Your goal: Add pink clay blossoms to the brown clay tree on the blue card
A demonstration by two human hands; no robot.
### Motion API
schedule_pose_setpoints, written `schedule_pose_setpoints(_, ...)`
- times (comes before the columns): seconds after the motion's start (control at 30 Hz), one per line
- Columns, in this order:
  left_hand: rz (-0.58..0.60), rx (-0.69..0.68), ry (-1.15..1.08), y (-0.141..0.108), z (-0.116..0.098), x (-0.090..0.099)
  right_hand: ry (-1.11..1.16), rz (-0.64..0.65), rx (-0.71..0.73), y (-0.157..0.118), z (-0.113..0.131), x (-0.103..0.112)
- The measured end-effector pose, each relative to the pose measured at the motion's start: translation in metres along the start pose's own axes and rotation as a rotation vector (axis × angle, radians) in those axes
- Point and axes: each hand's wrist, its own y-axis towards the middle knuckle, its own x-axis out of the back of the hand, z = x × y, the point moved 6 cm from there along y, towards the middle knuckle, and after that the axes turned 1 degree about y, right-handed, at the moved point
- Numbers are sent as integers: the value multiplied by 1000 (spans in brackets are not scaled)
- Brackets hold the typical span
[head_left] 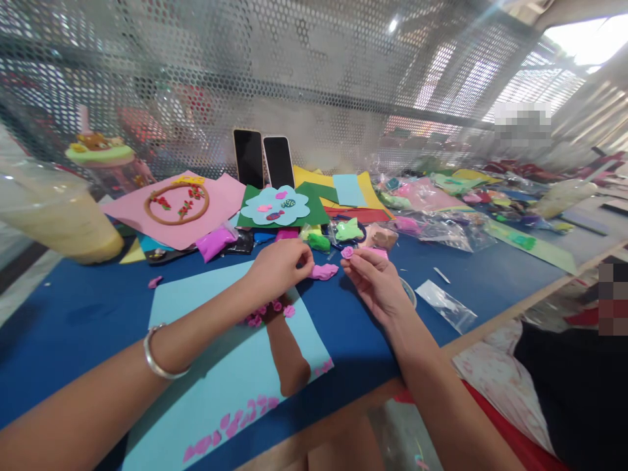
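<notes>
Between its thumb and fingers, my right hand (377, 281) pinches a small pink clay flower (347, 252). My left hand (282, 263) is curled closed at the near end of a lump of pink modelling clay (324, 271); its fingertips are partly hidden. Under my left forearm lies a light blue sheet (206, 353) with a brown clay tree trunk (287, 353) on it. Several pink clay flowers (255, 319) cluster at the top of the trunk, partly covered by my arm. Flat pink clay pieces (233, 424) run along the sheet's lower edge.
Behind my hands are clay packets (216, 242), a blue cloud-shaped card (275, 206), a pink sheet with a brown ring (176, 203), and two propped phones (279, 162). A drink cup (63, 216) stands left. A plastic bag (445, 305) lies right. A mesh panel (314, 85) rises behind.
</notes>
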Motion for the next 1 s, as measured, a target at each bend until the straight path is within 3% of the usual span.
schedule_pose_setpoints(0.23,-30,-16,21,0,0,2,47,-12,-26,0,0,1)
schedule_pose_setpoints(0.43,-27,86,-161,2,7,4,69,-10,-62,-1,0,1)
schedule_pose_setpoints(0.7,20,371,-768,4,19,4,4,-2,-30,1,-2,1)
schedule_pose_setpoints(0.9,161,499,-1311,-4,-4,-18,-23,-42,65,2,4,1)
schedule_pose_setpoints(1.0,200,517,-1420,-9,-19,-24,-44,-62,125,2,9,0)
